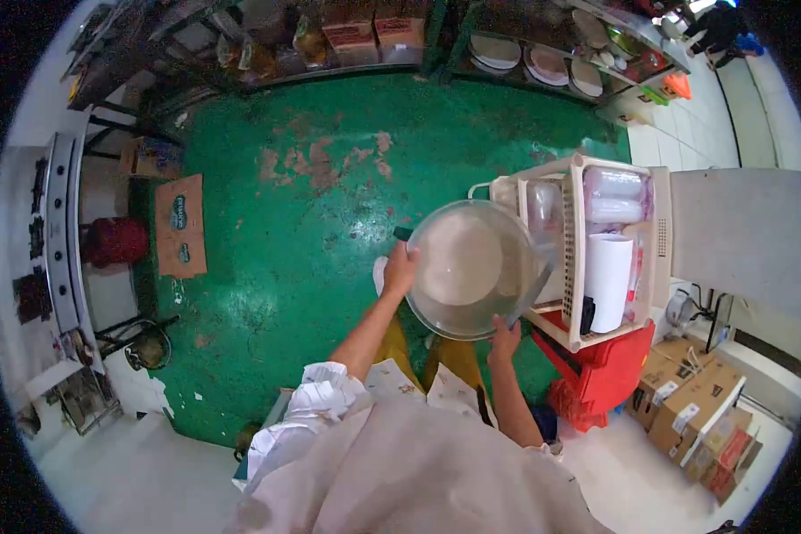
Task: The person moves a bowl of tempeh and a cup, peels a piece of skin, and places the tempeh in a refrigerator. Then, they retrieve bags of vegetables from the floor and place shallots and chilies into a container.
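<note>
A large round, see-through bowl (458,258) is held in front of my body, above the green floor. My left hand (401,270) grips its left rim, with a small dark green thing at the fingertips that I cannot make out. At the lower right rim, my right hand (505,340) is closed on the bowl and on the handle end of a knife (532,296), whose grey blade points up and right. The bowl's right side overlaps the view of a cream plastic rack (576,258).
The rack holds a white paper roll (610,283) and wrapped packs. Below it are a red plastic object (610,369) and cardboard boxes (685,400). A stove (60,240) stands left, near flattened cardboard (181,227) on the floor. Shelves (329,67) line the far side; a person (725,31) is at top right.
</note>
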The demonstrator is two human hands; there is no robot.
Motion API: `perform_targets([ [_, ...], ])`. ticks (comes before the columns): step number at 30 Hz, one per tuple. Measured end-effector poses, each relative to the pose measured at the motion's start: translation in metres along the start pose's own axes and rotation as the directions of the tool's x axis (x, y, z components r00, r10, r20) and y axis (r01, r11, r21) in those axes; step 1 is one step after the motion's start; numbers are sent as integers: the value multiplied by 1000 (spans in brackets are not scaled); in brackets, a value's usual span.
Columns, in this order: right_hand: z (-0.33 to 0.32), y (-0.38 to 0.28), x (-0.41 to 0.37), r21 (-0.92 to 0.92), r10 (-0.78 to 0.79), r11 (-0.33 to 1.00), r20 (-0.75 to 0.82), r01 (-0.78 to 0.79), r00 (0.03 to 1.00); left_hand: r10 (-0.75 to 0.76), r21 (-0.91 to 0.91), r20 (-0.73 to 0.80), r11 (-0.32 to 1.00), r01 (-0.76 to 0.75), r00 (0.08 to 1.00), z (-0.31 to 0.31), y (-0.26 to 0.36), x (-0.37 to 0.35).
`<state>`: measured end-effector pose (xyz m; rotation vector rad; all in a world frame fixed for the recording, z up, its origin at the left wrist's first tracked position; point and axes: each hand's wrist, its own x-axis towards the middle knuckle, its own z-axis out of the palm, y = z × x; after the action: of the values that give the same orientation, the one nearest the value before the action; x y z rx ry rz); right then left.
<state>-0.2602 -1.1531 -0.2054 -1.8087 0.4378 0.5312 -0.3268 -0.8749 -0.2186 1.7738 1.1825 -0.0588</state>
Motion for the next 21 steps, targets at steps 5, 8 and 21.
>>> perform_targets([
  [5,15,-32,-18,-63,93,993,-104,-100,990,-57,64,-79,996,62,995,4,10,-18],
  [8,12,-27,-18,-58,76,995,-124,-84,989,-46,28,-61,998,48,997,3,9,-32],
  [21,-16,-8,-6,-90,121,987,-95,-130,988,-64,-151,6,986,64,998,34,-28,-42],
])
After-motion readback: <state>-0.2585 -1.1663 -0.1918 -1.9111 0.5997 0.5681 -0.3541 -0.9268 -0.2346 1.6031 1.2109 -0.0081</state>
